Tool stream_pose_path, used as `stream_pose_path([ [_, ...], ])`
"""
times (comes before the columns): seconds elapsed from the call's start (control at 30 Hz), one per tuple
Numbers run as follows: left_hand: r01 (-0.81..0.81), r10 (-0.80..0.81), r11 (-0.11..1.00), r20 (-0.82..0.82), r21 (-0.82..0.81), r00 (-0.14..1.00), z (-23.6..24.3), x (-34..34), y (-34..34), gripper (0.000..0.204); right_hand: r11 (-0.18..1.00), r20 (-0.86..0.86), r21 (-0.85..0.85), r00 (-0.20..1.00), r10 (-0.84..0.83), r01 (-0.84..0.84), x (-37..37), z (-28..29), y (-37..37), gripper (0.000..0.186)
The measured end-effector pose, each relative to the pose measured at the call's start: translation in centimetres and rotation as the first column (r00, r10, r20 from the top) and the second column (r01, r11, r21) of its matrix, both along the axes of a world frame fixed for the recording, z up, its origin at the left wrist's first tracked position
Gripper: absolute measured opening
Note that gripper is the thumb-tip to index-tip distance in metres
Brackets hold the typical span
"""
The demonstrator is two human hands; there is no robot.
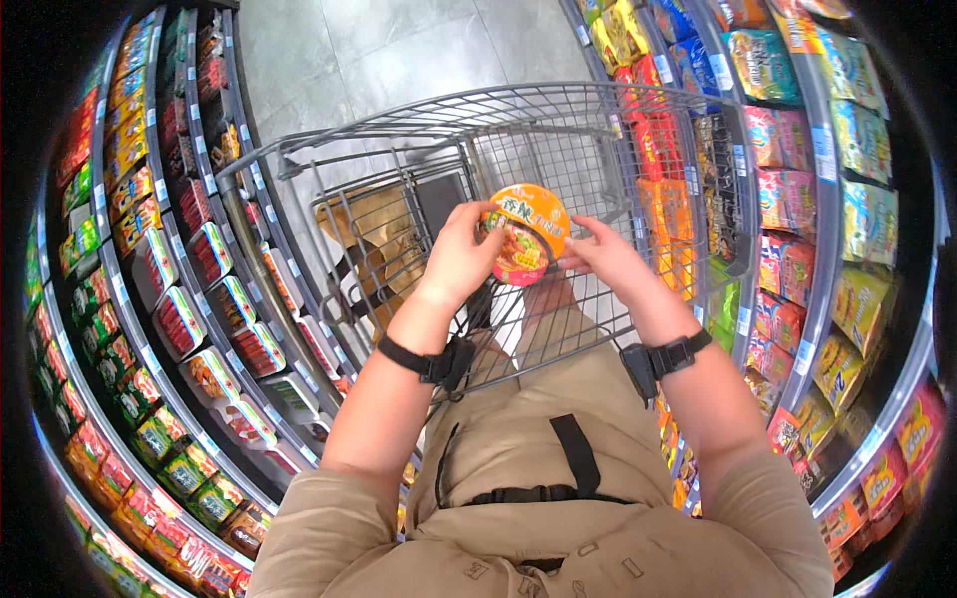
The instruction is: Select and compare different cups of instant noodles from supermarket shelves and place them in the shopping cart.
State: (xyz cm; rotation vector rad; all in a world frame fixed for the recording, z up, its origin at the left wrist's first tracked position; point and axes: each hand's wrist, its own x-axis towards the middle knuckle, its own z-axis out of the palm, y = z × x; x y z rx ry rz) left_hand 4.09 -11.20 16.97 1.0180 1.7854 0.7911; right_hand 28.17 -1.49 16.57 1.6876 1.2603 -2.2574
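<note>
A round instant noodle bowl [530,224] with an orange lid and a food picture is held up over a grey wire shopping cart [558,100]. My left hand [462,254] grips its left side, the thumb lying over the lid. At the bowl's right edge are the fingertips of my right hand [608,261], curled against the rim. The lid faces up toward me, and a pink-red part of the bowl shows at its lower edge. Both wrists wear black straps.
A brown paper-like item [384,239] lies in the cart's left part, beside a dark panel [441,207]. Shelves of packaged food [199,249] line the left side. Bagged goods [783,199] fill the right shelves. Grey tiled floor [399,50] stretches beyond the cart.
</note>
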Motion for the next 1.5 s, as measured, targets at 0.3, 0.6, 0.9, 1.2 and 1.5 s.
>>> stream_pose_path([
  [0.3, 0.093, -0.111, 0.955, 0.046, 0.283, 0.993, 16.4, -1.5, -7.1, 0.038, 0.984, -0.133, 0.171, 0.989, 0.066, -0.042, 0.0, 15.4, -6.6, 0.055],
  [0.6, 0.285, -0.41, 0.787, 0.119, 0.547, 0.904, 29.2, -0.9, -15.0, 0.084, 0.965, -0.49, -0.001, 0.841, -0.228, 0.262, 3.5, 27.2, -16.3, 0.044],
  [0.9, 0.565, -0.67, 0.51, -0.112, 0.649, 0.733, 32.3, 4.1, -17.2, 0.108, 0.769, -0.578, -0.067, 0.603, -0.549, 0.636, 8.6, 33.4, -27.2, 0.043],
  [1.2, 0.561, -0.785, 0.547, 0.148, 0.621, 0.602, 33.4, 12.0, -17.0, 0.107, 0.757, -0.623, 0.265, 0.705, -0.338, 0.597, 15.1, 35.4, -34.1, 0.061],
  [1.5, 0.732, -0.868, 0.344, -0.099, 0.588, 0.487, 35.7, 25.2, -17.4, 0.09, 0.612, -0.445, 0.444, 0.754, -0.484, 0.655, 24.3, 33.9, -40.3, 0.066],
])
